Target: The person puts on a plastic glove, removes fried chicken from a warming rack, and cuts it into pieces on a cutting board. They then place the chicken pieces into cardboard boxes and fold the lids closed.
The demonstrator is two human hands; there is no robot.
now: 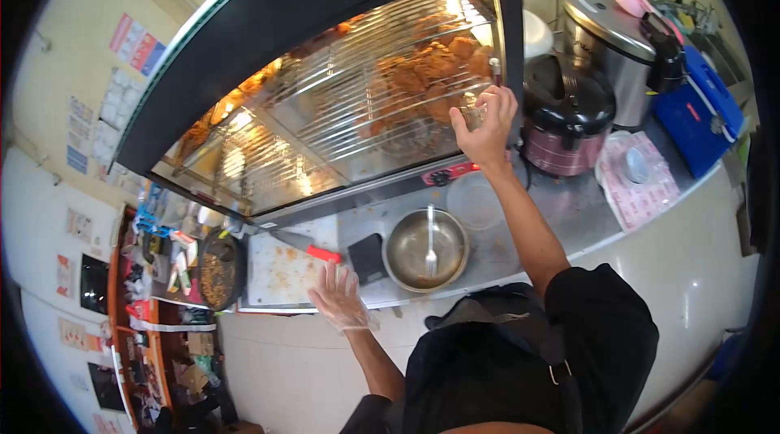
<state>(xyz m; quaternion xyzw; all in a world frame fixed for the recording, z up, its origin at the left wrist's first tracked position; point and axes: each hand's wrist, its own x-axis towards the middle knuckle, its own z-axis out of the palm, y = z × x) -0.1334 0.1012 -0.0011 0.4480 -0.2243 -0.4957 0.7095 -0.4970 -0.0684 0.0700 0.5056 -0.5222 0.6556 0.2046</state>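
My right hand (490, 127) is raised at the glass front of a lit food warmer (317, 184), thumb and curved fingers apart. A small door handle (496, 68) sits just above the fingertips. Behind the glass, fried chicken pieces (435, 64) lie on wire racks. In a clear plastic glove, my left hand (340, 300) hovers open at the counter's front edge, holding nothing. Closest to it are a knife with a red handle (324, 254) on a crumb-covered white cutting board (280, 275) and a dark flat object (366, 258).
A metal bowl (396, 267) with a fork (431, 251) inside stands mid-counter. To the right are a rice cooker (569, 113), a steel pot (605, 23), a blue case (700, 113) and pink patterned paper (642, 194). A dark basket (219, 271) sits left.
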